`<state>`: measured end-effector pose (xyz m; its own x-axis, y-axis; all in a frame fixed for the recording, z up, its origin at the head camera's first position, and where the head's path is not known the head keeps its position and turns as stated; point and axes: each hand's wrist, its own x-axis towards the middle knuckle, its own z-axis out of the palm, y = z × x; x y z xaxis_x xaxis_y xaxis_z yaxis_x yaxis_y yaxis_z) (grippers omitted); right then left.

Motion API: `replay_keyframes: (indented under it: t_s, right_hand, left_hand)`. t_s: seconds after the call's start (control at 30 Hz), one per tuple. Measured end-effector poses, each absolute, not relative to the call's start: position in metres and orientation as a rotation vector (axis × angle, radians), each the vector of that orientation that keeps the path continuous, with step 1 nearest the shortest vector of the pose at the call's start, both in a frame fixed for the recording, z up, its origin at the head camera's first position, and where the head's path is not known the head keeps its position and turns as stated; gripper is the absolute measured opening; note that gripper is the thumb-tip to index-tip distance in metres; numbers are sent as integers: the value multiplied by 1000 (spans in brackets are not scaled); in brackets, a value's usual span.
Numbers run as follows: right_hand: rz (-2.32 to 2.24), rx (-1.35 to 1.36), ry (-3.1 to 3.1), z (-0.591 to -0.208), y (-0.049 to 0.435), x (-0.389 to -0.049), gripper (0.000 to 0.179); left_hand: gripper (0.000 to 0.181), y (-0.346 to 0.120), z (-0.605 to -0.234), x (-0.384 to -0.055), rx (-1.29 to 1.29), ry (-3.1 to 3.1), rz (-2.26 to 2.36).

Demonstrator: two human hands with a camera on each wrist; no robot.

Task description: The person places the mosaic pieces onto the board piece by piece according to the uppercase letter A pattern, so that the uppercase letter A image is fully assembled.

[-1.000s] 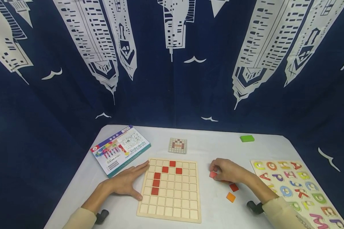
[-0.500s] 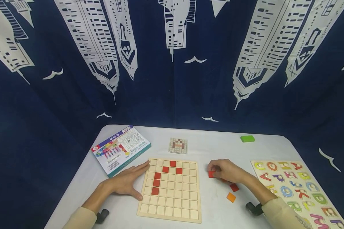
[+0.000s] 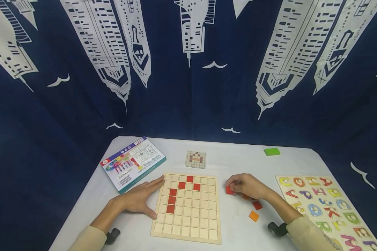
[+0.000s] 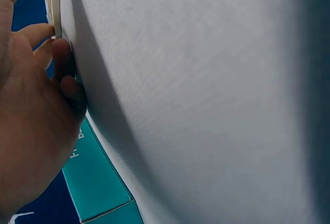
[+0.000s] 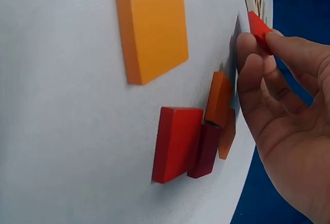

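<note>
A wooden grid board (image 3: 188,223) lies in the middle of the table, with several red square tiles (image 3: 171,200) set in its upper and left cells. My left hand (image 3: 136,198) rests at the board's left edge, fingers spread, thumb and fingertips at the rim; in the left wrist view the left hand (image 4: 36,105) shows beside the teal box. My right hand (image 3: 246,185) pinches a red tile (image 5: 259,31) between thumb and fingers, just right of the board. Below that hand lie loose tiles: an orange one (image 5: 154,31), a red one (image 5: 178,141) and others partly covered.
A small printed pattern card (image 3: 195,159) lies behind the board. A boxed game (image 3: 133,164) sits at the back left, a green block (image 3: 272,152) at the back right. On the right is an alphabet puzzle board (image 3: 314,190), partly under the right forearm.
My right hand has shifted slightly left, toward the board, with the red tile between its fingers. The left hand has stayed at the board's edge.
</note>
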<state>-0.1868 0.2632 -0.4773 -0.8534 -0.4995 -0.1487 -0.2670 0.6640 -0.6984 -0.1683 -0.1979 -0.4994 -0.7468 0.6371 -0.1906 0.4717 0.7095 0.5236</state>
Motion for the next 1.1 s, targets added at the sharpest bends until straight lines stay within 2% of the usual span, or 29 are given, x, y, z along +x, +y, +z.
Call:
replay_keyframes:
  t_s: [0.57,1.1]
  right_hand:
    - [-1215,-462,2380,-484,257,-185,18]
    - [-1320,-469,2269,-482,245,-182,19]
  left_hand:
    - [130,-198,-499,-167,855,2553,659]
    - [129,-197,-499,-169,864,2553,663]
